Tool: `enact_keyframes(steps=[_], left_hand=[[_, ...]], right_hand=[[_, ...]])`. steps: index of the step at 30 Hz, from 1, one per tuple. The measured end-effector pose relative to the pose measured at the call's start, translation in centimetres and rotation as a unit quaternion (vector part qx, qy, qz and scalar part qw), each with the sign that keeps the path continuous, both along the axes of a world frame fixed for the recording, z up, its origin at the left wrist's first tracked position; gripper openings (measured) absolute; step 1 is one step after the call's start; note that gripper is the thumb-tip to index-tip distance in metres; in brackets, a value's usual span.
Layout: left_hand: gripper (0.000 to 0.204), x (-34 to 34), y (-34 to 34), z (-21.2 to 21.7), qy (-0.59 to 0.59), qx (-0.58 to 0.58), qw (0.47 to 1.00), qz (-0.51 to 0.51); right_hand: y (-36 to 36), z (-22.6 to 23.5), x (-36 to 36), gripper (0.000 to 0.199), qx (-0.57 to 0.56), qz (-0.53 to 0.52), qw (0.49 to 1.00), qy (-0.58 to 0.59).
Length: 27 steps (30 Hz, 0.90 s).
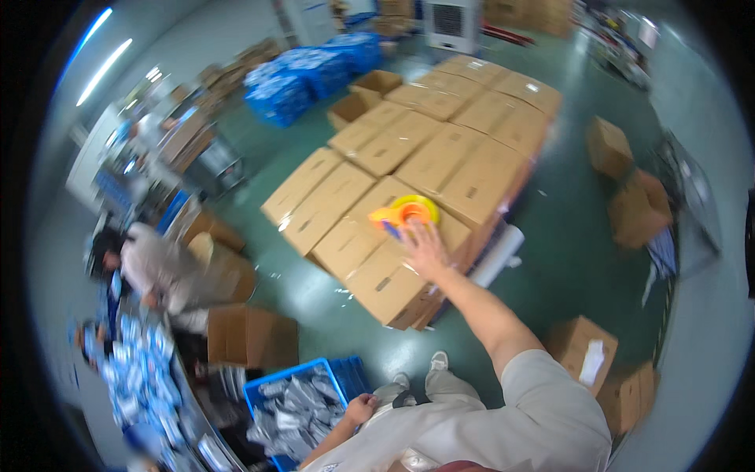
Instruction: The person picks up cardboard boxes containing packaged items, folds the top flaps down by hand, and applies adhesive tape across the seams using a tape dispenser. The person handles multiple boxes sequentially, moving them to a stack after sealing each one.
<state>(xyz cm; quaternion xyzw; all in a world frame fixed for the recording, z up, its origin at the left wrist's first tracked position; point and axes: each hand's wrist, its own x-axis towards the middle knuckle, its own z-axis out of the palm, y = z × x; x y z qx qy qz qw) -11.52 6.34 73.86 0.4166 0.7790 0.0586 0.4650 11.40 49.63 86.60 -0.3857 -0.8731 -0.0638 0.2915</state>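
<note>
An orange and yellow tape dispenser (409,211), with a small blue part, is on top of a near carton (388,285) in the stack. My right hand (425,250) reaches out over that carton, fingers apart and touching the dispenser's near side; the fingertips are slightly blurred. Low by my waist, my left hand (362,409) is closed with its fingers curled, and whatever may be inside it is hidden. Beside it stands a blue crate (346,377) filled with grey plastic-wrapped packages (295,405).
Taped cartons (456,157) form a wide block ahead. White rolled material (499,256) lies along its right side. An open carton (252,334) stands left of the crate. Another person (169,267) bends at the left, near a table of blue-white packages (145,377). More cartons (578,350) stand right.
</note>
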Motion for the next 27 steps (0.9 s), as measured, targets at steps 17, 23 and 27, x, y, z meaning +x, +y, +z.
enact_keyframes(steps=[17, 23, 27], left_hand=[[0.030, 4.7, 18.6, -9.8, -0.065, -0.177, 0.861, -0.473], [0.030, 14.3, 18.8, -10.9, -0.032, -0.206, 0.799, -0.564], [0.032, 20.5, 17.1, -13.4, 0.013, -0.205, 0.769, -0.605]], right_hand=[[-71.5, -20.4, 20.6, 0.044, -0.483, -0.788, 0.198, 0.326], [-84.3, -25.3, 11.5, 0.045, -0.380, -0.828, 0.048, 0.410], [-86.9, -30.4, 7.2, 0.044, -0.479, -0.762, 0.114, 0.421]])
